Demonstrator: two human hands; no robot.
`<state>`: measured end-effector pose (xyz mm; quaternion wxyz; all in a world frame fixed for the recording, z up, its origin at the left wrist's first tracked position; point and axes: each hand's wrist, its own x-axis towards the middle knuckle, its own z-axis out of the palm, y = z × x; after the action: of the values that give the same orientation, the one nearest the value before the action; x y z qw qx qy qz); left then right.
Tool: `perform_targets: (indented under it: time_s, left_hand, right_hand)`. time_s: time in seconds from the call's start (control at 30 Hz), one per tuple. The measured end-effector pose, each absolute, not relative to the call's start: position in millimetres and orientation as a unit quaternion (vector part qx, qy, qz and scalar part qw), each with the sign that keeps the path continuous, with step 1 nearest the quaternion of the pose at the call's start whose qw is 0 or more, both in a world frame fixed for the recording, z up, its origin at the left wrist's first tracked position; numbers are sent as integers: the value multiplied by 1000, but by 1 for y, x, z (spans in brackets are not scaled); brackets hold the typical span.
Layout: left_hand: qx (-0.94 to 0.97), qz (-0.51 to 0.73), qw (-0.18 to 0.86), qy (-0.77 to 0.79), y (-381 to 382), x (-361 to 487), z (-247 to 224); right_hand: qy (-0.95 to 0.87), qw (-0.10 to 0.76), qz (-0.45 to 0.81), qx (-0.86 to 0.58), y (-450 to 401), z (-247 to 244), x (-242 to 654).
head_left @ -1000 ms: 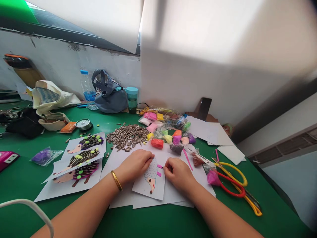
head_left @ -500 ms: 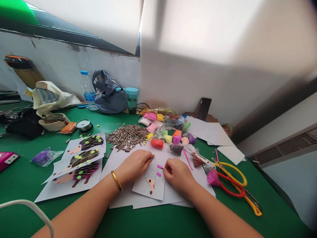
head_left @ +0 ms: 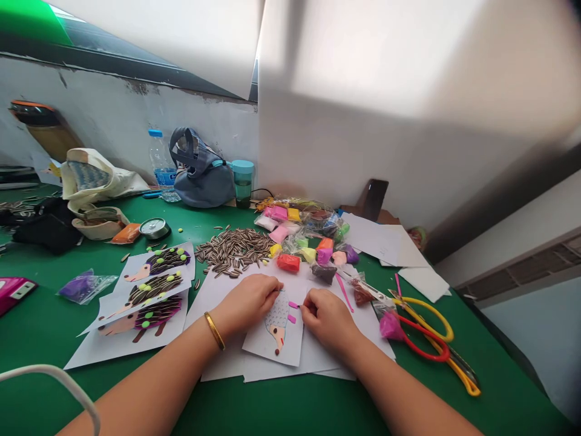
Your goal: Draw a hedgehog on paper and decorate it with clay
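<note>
My left hand (head_left: 252, 303), with a gold bangle at its wrist, rests closed on the upper left of a small white card (head_left: 290, 345). A hedgehog drawing (head_left: 278, 312) on the card has a clay face and two pink clay legs (head_left: 292, 312). Beside the legs, my right hand (head_left: 327, 318) is pinched; a tiny dark bit shows at its fingertips, too small to name. Behind my hands lie a pile of striped seeds (head_left: 236, 247) and bagged coloured clay (head_left: 288, 262). Thin pink clay strips (head_left: 345, 293) lie to the right.
Finished hedgehog cards (head_left: 154, 312) overlap at the left. Scissors with red and yellow handles (head_left: 429, 339) lie at the right. Along the wall stand a water bottle (head_left: 164, 175), a blue-grey bag (head_left: 204, 181) and a green cup (head_left: 242, 181). A white cable (head_left: 68, 381) curves at the lower left.
My right fingertips have shifted very slightly right, away from the pink legs. My left hand stays in place on the card.
</note>
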<state>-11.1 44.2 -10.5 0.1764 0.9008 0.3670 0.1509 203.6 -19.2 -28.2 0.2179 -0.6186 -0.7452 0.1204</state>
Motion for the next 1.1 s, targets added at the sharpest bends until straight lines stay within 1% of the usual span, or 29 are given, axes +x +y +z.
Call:
perform_targets:
  time_s: [0.4,0.67,0.83,1.1]
  left_hand:
    - [900,155,176,368,45,-10,-9]
    - [902,152,172,365,44,-11,-10]
    - [902,156,169,364,44,-11,-11]
    - [901,156,169,367,43,-10,-9]
  right_hand:
    - [-752,202,98,-620,-17,-32,202]
    - [-727,252,149,-621,-22,-25,207]
    - [-756,228,161,-592,-28,-24,203]
    - [-767,225,162,-578,-29,-25,199]
